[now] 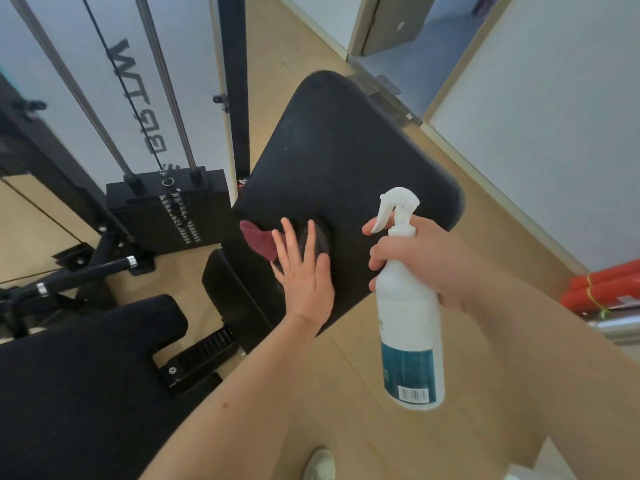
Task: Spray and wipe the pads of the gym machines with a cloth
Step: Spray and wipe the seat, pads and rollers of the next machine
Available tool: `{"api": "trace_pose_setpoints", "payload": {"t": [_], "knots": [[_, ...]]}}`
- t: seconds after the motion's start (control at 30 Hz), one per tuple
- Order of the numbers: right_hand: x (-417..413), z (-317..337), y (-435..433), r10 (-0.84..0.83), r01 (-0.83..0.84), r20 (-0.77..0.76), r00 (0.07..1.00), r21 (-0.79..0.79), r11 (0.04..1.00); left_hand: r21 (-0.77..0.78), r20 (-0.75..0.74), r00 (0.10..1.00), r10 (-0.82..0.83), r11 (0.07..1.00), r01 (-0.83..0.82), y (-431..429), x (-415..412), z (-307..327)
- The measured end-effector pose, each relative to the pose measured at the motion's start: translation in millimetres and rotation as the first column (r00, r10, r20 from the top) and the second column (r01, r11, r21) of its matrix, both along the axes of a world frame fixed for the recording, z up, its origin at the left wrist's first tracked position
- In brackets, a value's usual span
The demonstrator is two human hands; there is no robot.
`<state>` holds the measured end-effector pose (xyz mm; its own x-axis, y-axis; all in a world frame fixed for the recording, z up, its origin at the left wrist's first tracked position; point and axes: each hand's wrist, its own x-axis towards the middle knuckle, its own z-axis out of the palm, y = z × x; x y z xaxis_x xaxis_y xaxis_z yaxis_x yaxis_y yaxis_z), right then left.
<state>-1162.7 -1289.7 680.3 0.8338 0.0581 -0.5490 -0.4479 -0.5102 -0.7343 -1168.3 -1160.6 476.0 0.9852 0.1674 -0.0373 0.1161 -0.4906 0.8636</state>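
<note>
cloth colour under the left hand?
Dark red (maroon) cloth, clearest in the head view.

Tilted black pad: maroon cloth lies right on its lower left edge, partly hidden | pale wood floor below: machine's black base and one white shoe stand on it

white machine panel bears dark letters, roughly "bptw"; bottle label unreadable.
</note>
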Motion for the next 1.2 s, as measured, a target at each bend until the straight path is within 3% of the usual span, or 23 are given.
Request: {"api": "trace_pose_setpoints", "payload": {"t": [0.13,0.2,0.3,0.4,0.53,0.67,0.83,0.93,1.07,1.2], "knots": [[-7.1,-7.2,-4.3,0.009,-0.009,-0.013,1.0,-0.034,0.999,-0.043,-0.194,0.981,0.013,0.999,-0.022,8.2,-35.1,-37.7],[-9.4,-6.9,-5.7,0.006,-0.007,-0.01,1.0,-0.026,1.0,-0.01,-0.204,0.979,-0.02,1.0,0.019,4.4,-42.0,-32.5],[-11.2,-0.3,-10.4,-0.028,0.027,0.013,1.0,0.009,1.0,0.073,-0.053,0.988,-0.143,0.987,0.146,-19.5,-38.3,2.4],[-8.8,11.9,-19.0,-0.061,0.058,0.047,0.997,0.048,0.997,0.28,0.075,0.968,-0.239,0.937,0.209,-40.5,-18.0,36.9],[-5.0,17.5,-25.8,-0.051,0.046,0.082,0.995,0.061,0.997,0.438,0.137,0.924,-0.358,0.858,0.268,-31.1,-10.2,29.4],[-6.2,6.1,-21.3,-0.052,0.052,0.099,0.994,0.003,0.999,0.399,0.069,0.941,-0.331,0.874,0.278,-12.1,-28.7,-9.2],[-3.6,-4.9,-14.7,-0.082,0.087,0.144,0.986,-0.029,0.996,0.142,-0.063,0.993,-0.102,0.984,0.11,7.1,-44.4,-40.8],[-2.3,-6.4,-6.4,-0.069,0.075,0.126,0.99,-0.044,0.996,0.106,-0.118,0.991,-0.061,0.992,0.073,5.2,-41.5,-33.5],[-0.9,-4.8,3.2,-0.042,0.047,0.109,0.993,-0.042,0.998,0.134,-0.007,0.991,-0.134,0.982,0.134,-2.7,-7.0,12.1],[6.9,-5.4,8.2,-0.045,0.055,0.127,0.991,-0.082,0.995,0.266,0.164,0.95,-0.267,0.939,0.218,-6.2,42.8,62.1]]}}
